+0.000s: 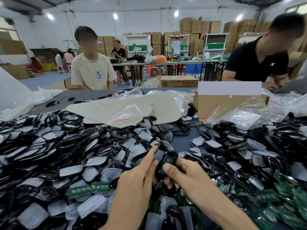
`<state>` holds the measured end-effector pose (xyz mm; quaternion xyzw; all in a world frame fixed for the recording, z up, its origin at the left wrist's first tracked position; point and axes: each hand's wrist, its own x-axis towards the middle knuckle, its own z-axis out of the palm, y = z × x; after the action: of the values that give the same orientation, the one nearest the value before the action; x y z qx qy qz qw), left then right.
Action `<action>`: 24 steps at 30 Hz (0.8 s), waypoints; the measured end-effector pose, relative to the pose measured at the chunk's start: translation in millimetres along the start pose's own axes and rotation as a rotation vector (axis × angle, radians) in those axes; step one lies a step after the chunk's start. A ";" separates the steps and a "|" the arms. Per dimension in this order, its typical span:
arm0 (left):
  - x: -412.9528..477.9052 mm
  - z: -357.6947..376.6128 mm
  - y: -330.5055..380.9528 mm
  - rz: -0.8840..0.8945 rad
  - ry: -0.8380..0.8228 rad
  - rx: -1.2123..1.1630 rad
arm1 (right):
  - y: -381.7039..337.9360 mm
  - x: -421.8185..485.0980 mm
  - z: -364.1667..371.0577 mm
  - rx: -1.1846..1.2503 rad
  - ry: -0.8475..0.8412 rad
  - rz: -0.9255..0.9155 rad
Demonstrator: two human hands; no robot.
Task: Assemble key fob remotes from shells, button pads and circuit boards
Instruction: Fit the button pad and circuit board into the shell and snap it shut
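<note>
Right between the two sets of fingers sits the piece in work: a black shell (173, 154) with a green circuit board (166, 161) lying in its open face. The right hand (186, 173) grasps this shell, thumb laid on the near end of the board and the other fingers curled round the shell's far side. The left hand (136, 178) pinches a grey piece (158, 156) that lies against the shell's left edge. Its index finger is stretched along the outer side, the thumb presses on the face, and the remaining fingers are curled underneath. Whether the grey piece is a button pad or a shell half I cannot tell.

Just below the left knuckles lie loose circuit boards (89, 188) among translucent button pads (93, 206). Out beyond the left fingertips a heap of empty black shells (49, 130) spreads wide. To the outside of the right fingers more green boards (290, 205) pile up. Past both sets of fingertips a bare patch of the dark table (182, 141) shows, then a cardboard sheet (124, 107) and an open cardboard box (216, 105). Across the table sit a person in a beige shirt (93, 70) and a person in a black shirt (254, 62).
</note>
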<state>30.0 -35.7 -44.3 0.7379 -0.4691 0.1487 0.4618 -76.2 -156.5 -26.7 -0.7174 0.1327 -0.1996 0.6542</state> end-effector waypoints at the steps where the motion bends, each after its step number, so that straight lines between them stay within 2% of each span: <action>1: 0.4 -0.5 0.3 0.006 -0.020 0.016 | 0.4 0.3 0.5 -0.001 0.011 0.001; 7: -4.0 -4.2 7.6 0.039 -0.227 0.092 | 0.3 5.8 7.1 0.060 0.108 0.022; 10: -8.1 -5.3 10.7 0.065 -0.280 0.070 | 1.3 7.2 7.2 0.058 0.162 0.019; 13: -7.7 -5.9 13.2 0.111 -0.337 0.153 | 4.5 5.6 7.3 0.065 0.186 0.033; 19: -9.0 3.6 13.9 0.115 -0.257 0.271 | 12.4 8.9 14.3 0.123 0.220 0.100; 24: -1.9 5.3 13.6 0.068 -0.293 0.361 | 8.3 4.9 17.4 0.005 0.176 0.070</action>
<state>16.6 -40.8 -41.0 0.8062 -0.5214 0.1368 0.2439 -63.3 -144.3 -35.5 -0.6902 0.2141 -0.2391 0.6485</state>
